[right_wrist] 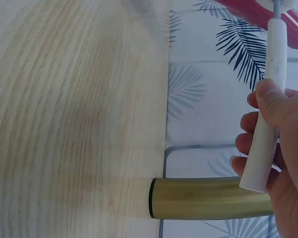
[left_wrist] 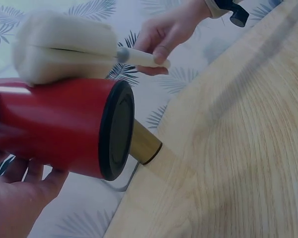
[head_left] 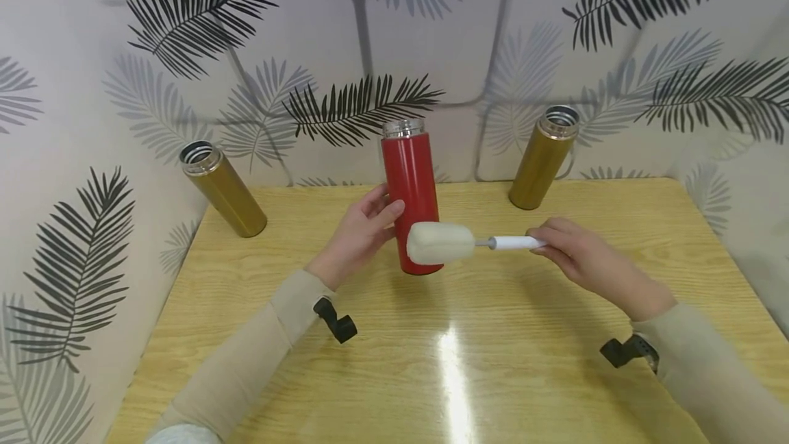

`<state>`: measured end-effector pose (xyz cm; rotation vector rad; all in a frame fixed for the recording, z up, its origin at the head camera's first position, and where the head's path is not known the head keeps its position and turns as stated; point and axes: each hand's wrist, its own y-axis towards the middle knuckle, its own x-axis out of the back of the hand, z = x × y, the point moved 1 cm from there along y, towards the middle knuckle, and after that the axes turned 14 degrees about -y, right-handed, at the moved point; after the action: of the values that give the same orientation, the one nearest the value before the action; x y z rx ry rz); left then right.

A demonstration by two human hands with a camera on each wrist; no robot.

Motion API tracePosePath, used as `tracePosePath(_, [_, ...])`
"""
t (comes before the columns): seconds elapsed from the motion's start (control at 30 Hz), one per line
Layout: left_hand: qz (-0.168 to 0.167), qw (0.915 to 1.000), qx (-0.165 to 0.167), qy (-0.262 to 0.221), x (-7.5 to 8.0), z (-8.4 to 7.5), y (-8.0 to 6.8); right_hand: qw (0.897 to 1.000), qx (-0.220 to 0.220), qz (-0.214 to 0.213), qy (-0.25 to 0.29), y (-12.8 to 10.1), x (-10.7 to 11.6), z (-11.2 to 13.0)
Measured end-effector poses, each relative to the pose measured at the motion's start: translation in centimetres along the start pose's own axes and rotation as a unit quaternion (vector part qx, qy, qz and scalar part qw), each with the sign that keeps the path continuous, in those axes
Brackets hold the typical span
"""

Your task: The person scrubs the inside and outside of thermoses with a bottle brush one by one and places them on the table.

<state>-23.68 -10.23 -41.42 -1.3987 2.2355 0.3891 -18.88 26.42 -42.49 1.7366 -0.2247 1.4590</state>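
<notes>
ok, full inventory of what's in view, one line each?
red flask: 1, red with steel rim, table centre, open top, held.
gold flasks: 2, gold, open tops; one back left, one back right.
sponge brush: 1, white, sponge head in front of the red flask.
table: 1, light wood.
wall covering: pale, palm-leaf print.
left hand: grips the red flask.
right hand: holds the brush handle.

Both forearms in beige sleeves reach forward over the bench (head_left: pixel 555 375), each wrist wearing a black camera mount. The left hand (head_left: pixel 357 235) curls its fingers and thumb round the red flask (head_left: pixel 409 190). The right hand (head_left: pixel 585 259) pinches the white brush handle (head_left: pixel 518 243) between thumb and fingertips, palm turned inward.
</notes>
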Motion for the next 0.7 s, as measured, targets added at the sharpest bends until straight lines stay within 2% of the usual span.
tracePosePath(0.17, [-0.007,0.9993,-0.018,-0.031,0.2,-0.3,0.1,1.000,0.013,-0.004,-0.002,-0.6,-0.2,-0.1])
tracePosePath(0.27, [0.001,0.9992,-0.019,-0.036,0.3,-0.2,0.1,1.000,0.011,-0.018,0.007,-0.6,-0.2,-0.2])
tracePosePath(0.57, [0.047,0.9989,0.006,-0.004,0.1,0.7,-0.2,0.998,-0.020,-0.059,0.012,0.2,0.8,-0.8])
tracePosePath(0.7, [0.070,0.9970,0.034,-0.001,0.0,1.2,-0.5,0.996,-0.038,-0.084,0.009,0.6,1.6,-1.4])
